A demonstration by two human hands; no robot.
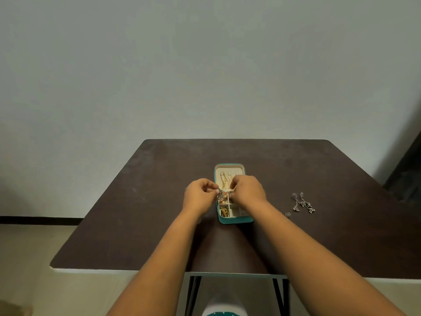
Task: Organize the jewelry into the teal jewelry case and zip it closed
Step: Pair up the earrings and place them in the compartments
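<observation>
**Silver piece poised over open teal case**

Open at mid-table: the teal jewelry case (235,220), cream-lined, with gold chains (224,180) laid in the far section and gold pieces in the small near compartments. Held just above its left edge, a silver earring (220,196), pinched at the top by the left hand (200,195). Pinched shut as well, the fingertips of the right hand (249,190), over the middle of the case and seemingly on the same piece, though too small to tell for sure. Step in hand, by the look of it: seating this silver item in a compartment. Called for next: a gentle lowering into a free cell, with dangling parts kept off the dividers and clear of the gold already stowed. Still out on the dark brown table (136,213), well to the right of the case: a pair of long silver drop earrings (304,202) and, nearer the right forearm, one small silver piece (287,214). Zipping not yet possible while these wait. Nothing in the way but the forearm itself, close over the small piece. Behind, a plain pale wall (205,65).
</observation>
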